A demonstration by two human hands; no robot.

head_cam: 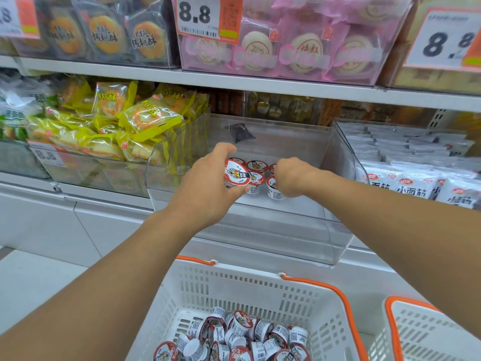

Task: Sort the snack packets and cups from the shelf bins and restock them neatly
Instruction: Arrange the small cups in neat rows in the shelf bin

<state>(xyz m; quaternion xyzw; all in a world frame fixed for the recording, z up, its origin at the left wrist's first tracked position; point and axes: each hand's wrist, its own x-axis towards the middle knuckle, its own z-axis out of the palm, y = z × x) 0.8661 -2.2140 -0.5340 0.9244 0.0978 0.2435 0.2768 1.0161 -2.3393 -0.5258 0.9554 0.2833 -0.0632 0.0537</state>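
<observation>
Both my hands reach into a clear plastic shelf bin (pixel 335 230). My left hand (pixel 208 188) grips a small white snack cup (pixel 235 175) with a red and white lid, tilted toward me. My right hand (pixel 291 178) curls over another cup (pixel 274 191) standing in the bin. Several more cups (pixel 256 168) stand upright in rows between my hands. A dark packet (pixel 242 132) lies at the back of the bin. Below, a white basket (pixel 260 290) with orange handles holds a loose heap of the same cups (pixel 234 340).
Yellow snack packets (pixel 130 121) fill the bin to the left. White packets (pixel 416 173) fill the bin to the right. The shelf above carries pink pastry packs (pixel 299 53) and dark biscuit packs (pixel 104 35). A second white basket (pixel 429 332) stands at the lower right.
</observation>
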